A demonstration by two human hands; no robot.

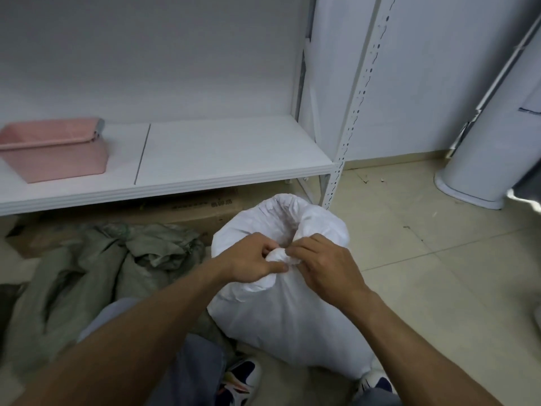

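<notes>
White sack [281,312] stands on the tiled floor [439,273] at near centre, bulging and full, between the person's 2 shoes [243,379]. Its top is gathered into a twisted wad of cloth, and loose fabric flares up on the far side of that wad. What fills the sack cannot be seen. The left hand [248,260] has its grip pinching the wad from the left, thumb and curled fingers closed on the cloth. The right hand [322,268] pinches the same wad from the right, with the fingertips of both hands almost meeting.

A pink basket [58,159] sits on the white shelf [219,159] at far left. Its left end is cut off by the frame and its inside is hard to make out. Under the shelf lies a flat cardboard box [187,215], partly covered by crumpled grey-green sacks [87,273] heaped just left of the white sack. The shelf's perforated post [351,112] rises just beyond the sack. A white cylinder [483,142] stands at far right, well apart.
</notes>
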